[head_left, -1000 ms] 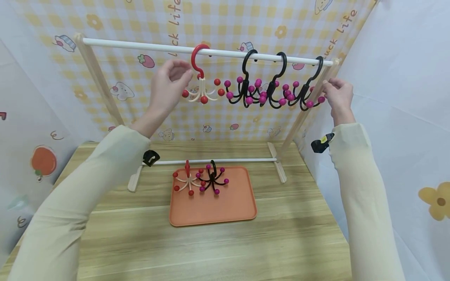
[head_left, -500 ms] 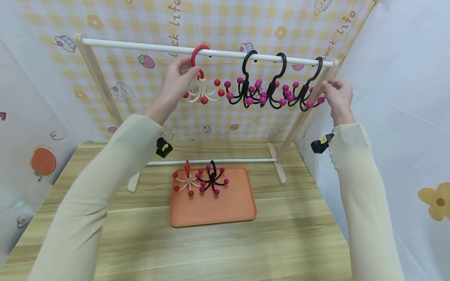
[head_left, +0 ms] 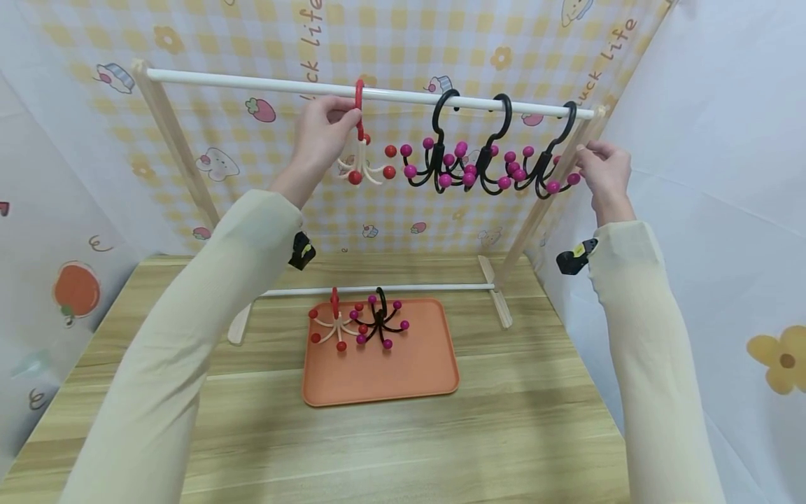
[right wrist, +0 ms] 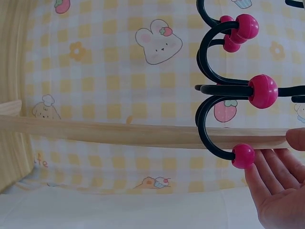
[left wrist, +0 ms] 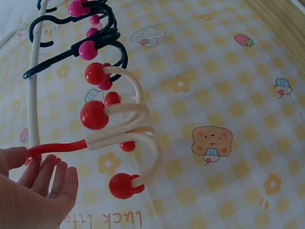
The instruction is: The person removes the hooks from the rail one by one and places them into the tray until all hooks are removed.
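My left hand (head_left: 320, 136) pinches the red hook (head_left: 359, 115) of a cream claw hanger with red ball tips, which hangs on the rack's white rod (head_left: 252, 85). In the left wrist view, thumb and fingers meet at that hook, with the cream prongs (left wrist: 114, 138) spread beyond. My right hand (head_left: 606, 175) grips the rack's right wooden post (right wrist: 157, 136), thumb on one side and fingers on the other. Beside it hangs a black claw hanger (head_left: 544, 168) with magenta balls. Two more like it, a middle one (head_left: 485, 164) and a left one (head_left: 437, 164), hang between the hands.
An orange tray (head_left: 384, 378) sits on the wooden table (head_left: 403, 448). On it stand one cream-and-red hanger (head_left: 338, 323) and one black-and-magenta hanger (head_left: 380, 320). A lower white rod (head_left: 434, 287) joins the rack's feet. A patterned cloth (head_left: 252, 42) hangs behind.
My left hand has moved right and taken hold of the red hook. The hanger has turned on the rod, so its hook now shows edge-on. My right hand has stayed on the post.
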A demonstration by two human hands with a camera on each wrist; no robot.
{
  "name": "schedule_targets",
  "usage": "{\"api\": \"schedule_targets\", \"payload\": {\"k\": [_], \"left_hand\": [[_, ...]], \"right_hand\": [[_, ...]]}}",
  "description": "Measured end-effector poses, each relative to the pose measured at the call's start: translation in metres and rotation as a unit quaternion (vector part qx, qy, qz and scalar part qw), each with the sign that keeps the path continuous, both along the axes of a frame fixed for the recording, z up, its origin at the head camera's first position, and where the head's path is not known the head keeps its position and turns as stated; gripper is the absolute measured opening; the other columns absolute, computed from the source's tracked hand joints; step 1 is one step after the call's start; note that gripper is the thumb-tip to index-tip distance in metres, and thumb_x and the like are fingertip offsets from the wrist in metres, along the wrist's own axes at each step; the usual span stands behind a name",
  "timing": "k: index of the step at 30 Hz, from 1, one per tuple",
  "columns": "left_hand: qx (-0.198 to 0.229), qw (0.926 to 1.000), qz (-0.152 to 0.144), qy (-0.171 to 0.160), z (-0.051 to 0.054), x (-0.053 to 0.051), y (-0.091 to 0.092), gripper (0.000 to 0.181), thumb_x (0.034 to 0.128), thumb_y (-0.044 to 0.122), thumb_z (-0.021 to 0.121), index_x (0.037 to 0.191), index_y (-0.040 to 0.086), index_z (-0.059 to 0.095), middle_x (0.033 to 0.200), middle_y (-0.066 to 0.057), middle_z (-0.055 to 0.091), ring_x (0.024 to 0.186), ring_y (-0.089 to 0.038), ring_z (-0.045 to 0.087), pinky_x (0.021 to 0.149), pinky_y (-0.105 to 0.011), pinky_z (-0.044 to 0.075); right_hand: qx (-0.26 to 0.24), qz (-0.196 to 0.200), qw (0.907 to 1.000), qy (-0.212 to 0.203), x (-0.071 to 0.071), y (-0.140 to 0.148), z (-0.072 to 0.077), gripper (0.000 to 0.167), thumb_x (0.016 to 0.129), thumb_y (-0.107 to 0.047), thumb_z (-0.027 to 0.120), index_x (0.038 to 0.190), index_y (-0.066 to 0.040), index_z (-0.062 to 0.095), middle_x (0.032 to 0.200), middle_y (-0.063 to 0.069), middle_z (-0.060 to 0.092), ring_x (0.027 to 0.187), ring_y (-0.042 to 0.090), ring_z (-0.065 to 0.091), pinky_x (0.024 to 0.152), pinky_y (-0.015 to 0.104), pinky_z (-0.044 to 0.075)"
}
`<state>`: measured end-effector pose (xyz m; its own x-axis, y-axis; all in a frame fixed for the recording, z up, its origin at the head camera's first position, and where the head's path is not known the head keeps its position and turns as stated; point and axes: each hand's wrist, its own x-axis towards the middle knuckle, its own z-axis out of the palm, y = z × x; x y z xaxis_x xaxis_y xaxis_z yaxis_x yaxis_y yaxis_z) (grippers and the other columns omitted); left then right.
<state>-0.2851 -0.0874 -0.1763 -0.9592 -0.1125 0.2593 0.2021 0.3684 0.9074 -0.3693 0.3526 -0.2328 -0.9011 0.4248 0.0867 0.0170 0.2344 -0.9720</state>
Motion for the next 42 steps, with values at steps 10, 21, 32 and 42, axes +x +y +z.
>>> {"api": "schedule_targets", "payload": {"k": [10,21,32,42], "left_hand": [[-0.024,0.9996,-0.013,0.006,0.004,-0.004,0.009,0.026,0.0856,0.020,0.059,0.107,0.005,0.061,0.099,-0.006,0.060,0.089,-0.013,0.054,0.077,-0.019,0.044],[-0.035,0.9992,-0.017,-0.006,0.002,-0.007,0.017,0.031,0.0868,0.020,0.057,0.114,0.005,0.056,0.110,-0.006,0.058,0.097,-0.012,0.054,0.083,-0.018,0.042],[0.027,0.9996,-0.012,-0.001,0.000,-0.008,0.021,0.025,0.0888,0.020,0.054,0.107,0.004,0.061,0.103,-0.006,0.062,0.085,-0.013,0.053,0.071,-0.018,0.041],[0.094,0.9954,-0.006,0.017,0.012,-0.005,0.016,0.024,0.0854,0.019,0.059,0.105,0.005,0.063,0.097,-0.003,0.065,0.082,-0.010,0.055,0.062,-0.020,0.038]], "right_hand": [[0.023,-0.007,0.9996,-0.014,0.047,-0.040,0.027,0.046,0.086,-0.031,0.056,0.127,-0.013,0.047,0.125,0.003,0.048,0.104,0.011,0.050,0.094,0.026,0.034],[0.029,-0.001,0.9994,-0.020,0.055,-0.048,0.029,0.046,0.088,-0.030,0.054,0.129,-0.012,0.045,0.128,0.003,0.046,0.108,0.012,0.049,0.096,0.026,0.033],[0.006,-0.008,0.9999,-0.008,-0.022,0.017,-0.013,0.041,0.080,-0.029,0.065,0.119,-0.018,0.055,0.115,-0.003,0.056,0.095,0.010,0.056,0.087,0.029,0.042],[0.037,-0.006,0.9990,-0.025,0.022,-0.020,0.011,0.047,0.084,-0.034,0.058,0.127,-0.017,0.048,0.124,0.000,0.050,0.103,0.011,0.051,0.095,0.030,0.035]]}}
